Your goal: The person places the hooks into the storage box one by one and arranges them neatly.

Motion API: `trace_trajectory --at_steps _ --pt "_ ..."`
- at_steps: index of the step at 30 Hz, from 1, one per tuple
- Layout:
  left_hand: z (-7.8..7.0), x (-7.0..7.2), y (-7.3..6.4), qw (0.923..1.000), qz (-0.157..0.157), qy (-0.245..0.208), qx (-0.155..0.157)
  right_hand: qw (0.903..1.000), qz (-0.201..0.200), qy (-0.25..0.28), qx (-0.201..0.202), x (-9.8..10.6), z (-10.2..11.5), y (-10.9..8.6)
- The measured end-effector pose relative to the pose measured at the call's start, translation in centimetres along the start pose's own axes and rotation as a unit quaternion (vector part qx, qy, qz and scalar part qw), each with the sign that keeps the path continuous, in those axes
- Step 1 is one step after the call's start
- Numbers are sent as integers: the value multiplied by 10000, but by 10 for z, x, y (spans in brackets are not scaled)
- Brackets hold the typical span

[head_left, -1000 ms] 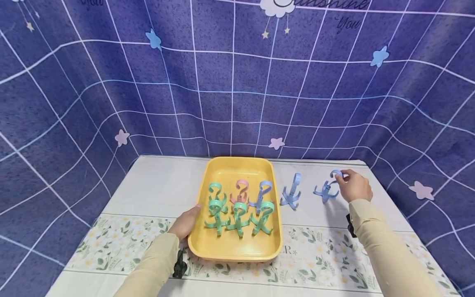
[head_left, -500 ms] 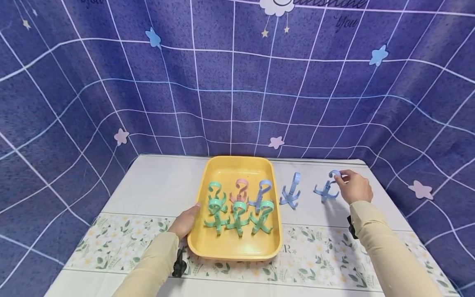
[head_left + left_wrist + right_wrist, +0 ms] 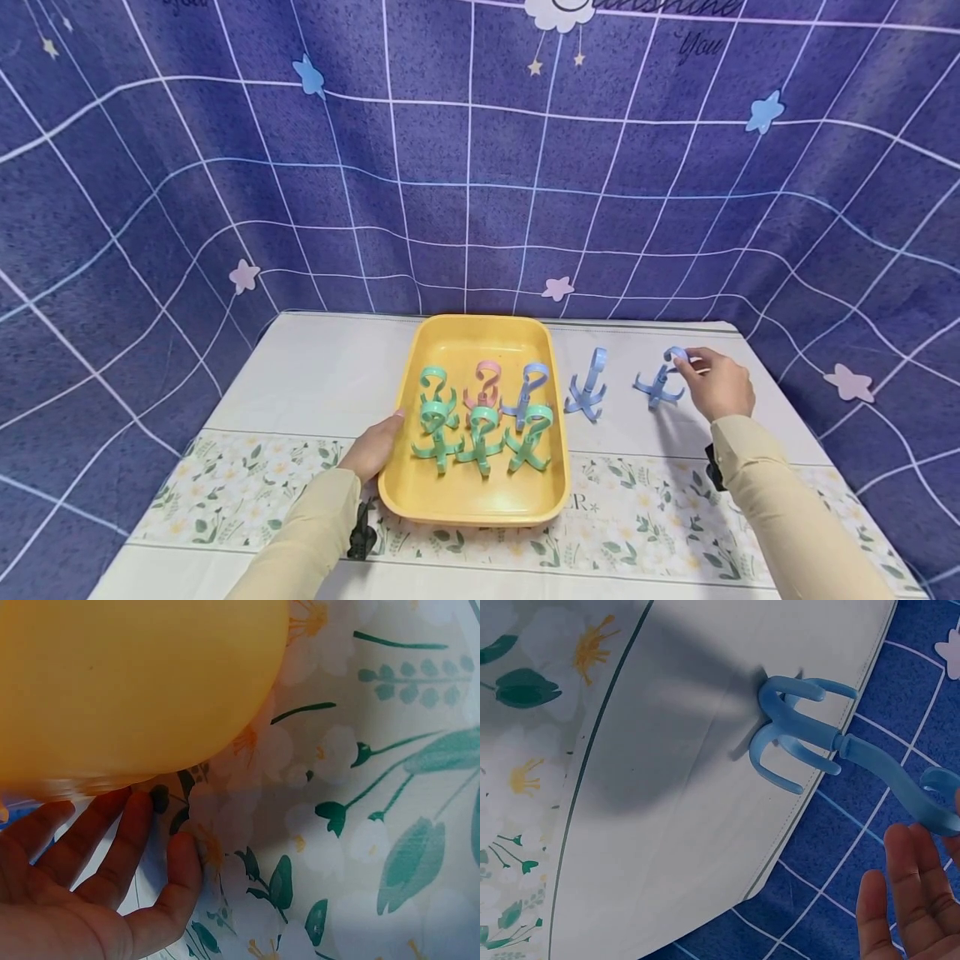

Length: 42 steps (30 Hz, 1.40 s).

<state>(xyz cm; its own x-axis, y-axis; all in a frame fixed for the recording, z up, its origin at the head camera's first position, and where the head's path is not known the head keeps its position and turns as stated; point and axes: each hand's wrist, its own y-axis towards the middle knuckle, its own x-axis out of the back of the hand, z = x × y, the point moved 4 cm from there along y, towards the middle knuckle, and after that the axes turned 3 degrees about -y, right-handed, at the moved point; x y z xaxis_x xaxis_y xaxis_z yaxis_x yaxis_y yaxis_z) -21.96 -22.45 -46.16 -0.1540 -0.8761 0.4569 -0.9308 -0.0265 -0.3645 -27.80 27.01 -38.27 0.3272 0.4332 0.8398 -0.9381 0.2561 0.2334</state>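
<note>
My right hand point(image 3: 722, 385) pinches the curled top of a blue four-claw hanger hook point(image 3: 657, 386) at the right of the table. In the right wrist view, this hanger hook point(image 3: 802, 727) points its claws toward the white cloth, close over its shadow. My left hand point(image 3: 372, 450) holds the left rim of a yellow tray point(image 3: 480, 504), thumb at the rim. From the left wrist view, its fingertips point(image 3: 139, 806) meet the tray's outer wall point(image 3: 142, 690) from below. Beside the tray's right rim lies another blue hanger hook point(image 3: 590, 387).
Inside the tray stand several green hanger hooks point(image 3: 483, 446), one pink hanger hook point(image 3: 487, 387) and one blue hanger hook point(image 3: 531, 392). White cloth with a flowered band point(image 3: 255, 467) covers the table. A purple-blue gridded curtain point(image 3: 480, 167) encloses the back and both sides.
The right hand and its blue hanger hook shift very slightly. The left hand stays at the tray rim, and the tray's contents look the same.
</note>
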Motion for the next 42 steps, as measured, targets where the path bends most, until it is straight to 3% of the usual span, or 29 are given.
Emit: trace_trajectory --at_steps 8,21,32,42 --pt "0 0 -1 10000 21 16 5 10000 -36 28 35 1 -5 -6" --pt "0 2 -3 10000 37 -27 24 9982 -303 136 503 7 -3 -17" --pt "-1 1 -2 9999 88 92 -3 9940 -273 -39 1061 23 18 -27" --pt "-1 1 -1 9999 108 40 16 9850 -492 74 1651 42 43 -35"
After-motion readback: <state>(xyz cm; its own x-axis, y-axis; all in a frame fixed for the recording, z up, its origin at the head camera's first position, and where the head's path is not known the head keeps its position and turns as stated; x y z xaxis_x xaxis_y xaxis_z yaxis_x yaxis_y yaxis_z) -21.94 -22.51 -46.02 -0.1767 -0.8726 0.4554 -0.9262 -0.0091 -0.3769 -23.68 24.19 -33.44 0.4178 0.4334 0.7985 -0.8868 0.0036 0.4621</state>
